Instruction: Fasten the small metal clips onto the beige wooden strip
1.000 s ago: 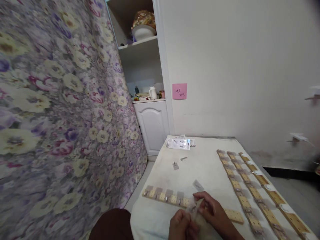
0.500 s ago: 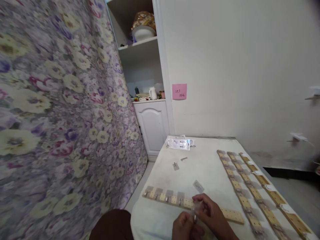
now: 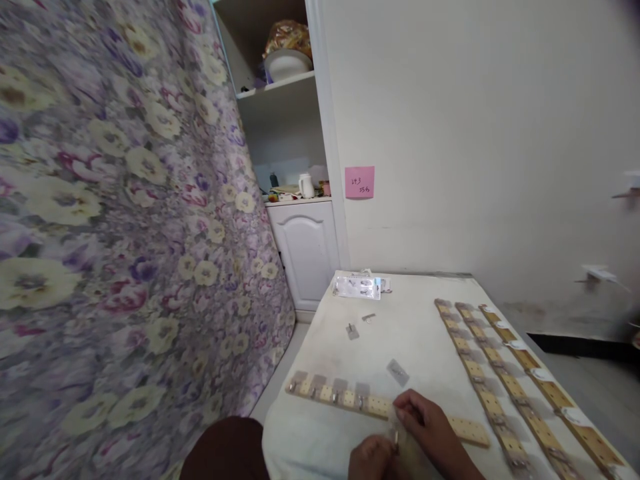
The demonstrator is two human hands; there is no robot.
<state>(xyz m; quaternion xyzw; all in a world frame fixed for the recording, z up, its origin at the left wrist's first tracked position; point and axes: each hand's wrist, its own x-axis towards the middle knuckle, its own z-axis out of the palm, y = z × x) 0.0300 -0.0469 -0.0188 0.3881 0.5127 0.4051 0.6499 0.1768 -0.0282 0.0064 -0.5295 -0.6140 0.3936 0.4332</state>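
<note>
My left hand [image 3: 371, 457] and my right hand [image 3: 429, 424] are close together at the table's near edge. Between their fingers is a clear-backed hook [image 3: 396, 437], a see-through pad with a small metal hook, partly hidden by the fingertips. Beneath and behind my hands lies a pale wooden strip [image 3: 376, 405] with rows of small holes. Several clear square hooks [image 3: 361, 398] sit side by side along its left part. Just beyond the strip, another clear pad with a hook [image 3: 398, 372] lies loose on the white cloth.
Farther back are a loose clear hook [image 3: 352, 331], a small flat piece [image 3: 369, 318] and printed packaging [image 3: 357, 287]. Several wooden strips carrying hooks [image 3: 480, 387] run along the right side of the white table [image 3: 320, 440]. A flowered curtain [image 3: 150, 267] hangs left.
My right hand has shifted slightly right, and its fingertips have drawn a little away from my left hand. The clear-backed hook stays between both hands.
</note>
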